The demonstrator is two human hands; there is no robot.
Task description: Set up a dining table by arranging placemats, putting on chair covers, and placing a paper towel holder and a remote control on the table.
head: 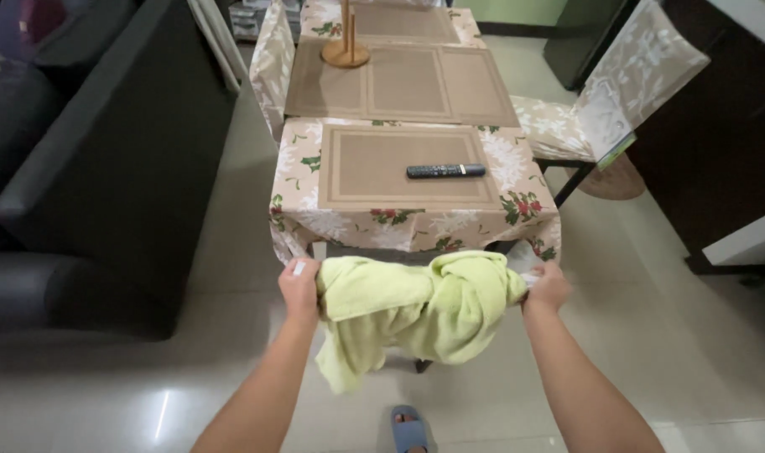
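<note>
At bottom centre, your blue slipper [408, 429] rests on the pale tiled floor [693, 369]. Above it, your left hand [299, 289] and right hand [548, 287] each clench one end of a crumpled lime-green terry towel [416, 310]. Its long axis runs left–right between both grips, mid-frame, before the floral-clothed table [517, 210] bearing a black remote [445, 170].

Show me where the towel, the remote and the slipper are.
towel [416, 306], head view, on the bunched green middle between the hands.
remote [446, 170], head view, on the middle of its black body.
slipper [408, 432], head view, on its blue strap.
</note>
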